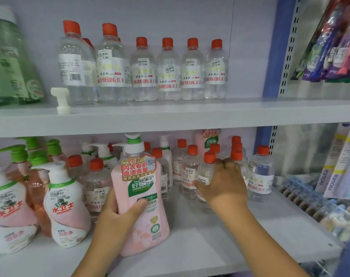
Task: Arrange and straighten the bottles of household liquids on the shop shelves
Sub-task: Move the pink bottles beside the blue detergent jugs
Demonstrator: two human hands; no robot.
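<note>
On the upper shelf [170, 116], a smooth pale board, we see at far left a tall green translucent bottle [8, 62], then a loose white plastic pump head [61, 99] standing near the shelf's front edge, then a row of clear ribbed bottles with red screw caps [144, 70] and white paper labels, upright and set close side by side. On the lower shelf [210, 246], the left end is crowded with curvy pink-and-white pump bottles [67, 208] with glossy wrap labels, and behind them peach-tinted bottles with green pumps [20, 156]. Our left hand [118, 214] grips a tall pink pump bottle [142, 198], thumb curled across its front label and fingers hidden behind; the bottle is opaque, rounded at the shoulders, tilted slightly to the left, with a white pump on a green collar, and we cannot tell whether its base touches the shelf. To its right stands a cluster of small clear red-capped bottles [192, 168]. Our right hand [224, 182] is closed around one of them [207, 170], fingers curled over its shoulder just below the cap. One more clear bottle [261, 172] stands apart at the right. Beyond the blue upright [274, 47] hang shiny foil packets [333, 41].
</note>
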